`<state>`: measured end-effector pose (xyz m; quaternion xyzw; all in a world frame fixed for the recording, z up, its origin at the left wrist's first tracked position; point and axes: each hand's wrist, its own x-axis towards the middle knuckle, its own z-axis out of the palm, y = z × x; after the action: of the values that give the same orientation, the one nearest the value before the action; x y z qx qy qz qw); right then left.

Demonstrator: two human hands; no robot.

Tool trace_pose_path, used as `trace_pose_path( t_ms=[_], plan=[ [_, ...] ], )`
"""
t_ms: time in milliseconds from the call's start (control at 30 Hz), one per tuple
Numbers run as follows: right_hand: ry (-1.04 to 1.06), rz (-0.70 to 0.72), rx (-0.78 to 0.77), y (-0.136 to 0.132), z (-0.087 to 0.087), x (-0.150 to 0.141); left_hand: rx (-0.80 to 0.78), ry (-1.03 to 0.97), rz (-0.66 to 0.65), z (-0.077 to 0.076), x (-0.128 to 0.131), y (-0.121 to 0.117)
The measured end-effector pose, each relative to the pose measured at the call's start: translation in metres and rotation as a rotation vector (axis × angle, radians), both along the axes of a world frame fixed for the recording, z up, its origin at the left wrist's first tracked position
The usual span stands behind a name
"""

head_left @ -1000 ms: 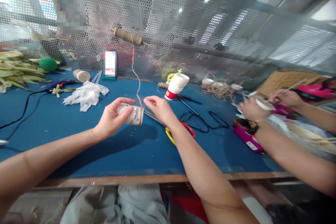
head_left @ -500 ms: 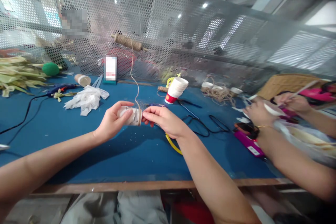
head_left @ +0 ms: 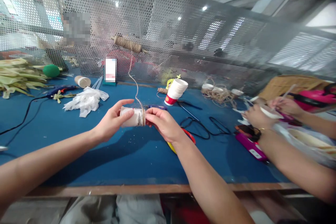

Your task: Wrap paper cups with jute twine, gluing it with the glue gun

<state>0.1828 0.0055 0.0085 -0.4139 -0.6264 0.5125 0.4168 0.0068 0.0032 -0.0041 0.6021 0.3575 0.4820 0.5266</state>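
Note:
A white paper cup lies on its side in the air above the blue table, gripped around its body by my left hand, thumb in front. Twine comes down from a spool on the mesh and is wound round the cup's right end. At that end my right hand has its fingers closed on the rim; the fingertips are partly hidden. Under my right wrist, scissors show a red handle and a yellow one.
Stacked paper cups stand behind my right hand. White crumpled strips, a glue gun and husks lie left. A phone leans at the mesh. At right, a co-worker's hands hold a white cup, near a purple power strip.
My right hand has come in from beside the cup to its rim and closed there. The cup has turned a little in my left hand. The head view has tilted slightly upward.

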Motion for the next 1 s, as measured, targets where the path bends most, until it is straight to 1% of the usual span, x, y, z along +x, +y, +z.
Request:
trace_pose_path(
  t_ms=[100, 200, 300, 367, 400, 433, 500, 567, 600, 667, 767, 867, 1000],
  plan=[
    [-0.110, 0.022, 0.087, -0.002, 0.001, 0.000, -0.057, -0.019, -0.103, 0.002, -0.003, 0.009],
    [-0.242, 0.043, 0.139, -0.001, 0.000, 0.001, -0.065, -0.044, -0.128, -0.003, -0.006, 0.016],
    [-0.274, 0.003, 0.087, 0.003, -0.001, 0.003, -0.031, -0.048, -0.097, -0.010, -0.006, 0.017],
    [-0.244, -0.064, 0.033, 0.006, -0.002, 0.004, 0.011, -0.013, -0.091, -0.013, -0.006, 0.016],
    [-0.224, -0.107, 0.036, 0.006, -0.002, 0.004, 0.036, 0.014, -0.093, -0.015, -0.006, 0.015],
    [-0.209, -0.146, 0.067, 0.007, -0.003, 0.003, 0.062, 0.044, -0.093, -0.015, -0.006, 0.014],
    [-0.199, -0.194, 0.190, 0.007, -0.003, 0.002, 0.114, 0.098, -0.093, -0.016, -0.005, 0.011],
    [-0.204, -0.183, 0.299, 0.006, -0.005, 0.000, 0.161, 0.140, -0.085, -0.017, -0.005, 0.009],
    [-0.205, -0.155, 0.322, 0.006, -0.005, 0.000, 0.183, 0.157, -0.079, -0.017, -0.004, 0.009],
    [-0.186, -0.088, 0.316, 0.006, -0.008, -0.002, 0.222, 0.177, -0.086, -0.017, -0.003, 0.007],
    [-0.110, -0.012, 0.229, 0.006, -0.013, -0.005, 0.252, 0.174, -0.129, -0.018, -0.002, 0.006],
    [-0.032, -0.011, 0.157, 0.006, -0.017, -0.007, 0.256, 0.225, -0.111, -0.019, -0.001, 0.005],
    [-0.017, -0.009, 0.159, 0.006, -0.020, -0.008, 0.293, 0.368, -0.052, -0.018, -0.002, 0.005]
  ],
)
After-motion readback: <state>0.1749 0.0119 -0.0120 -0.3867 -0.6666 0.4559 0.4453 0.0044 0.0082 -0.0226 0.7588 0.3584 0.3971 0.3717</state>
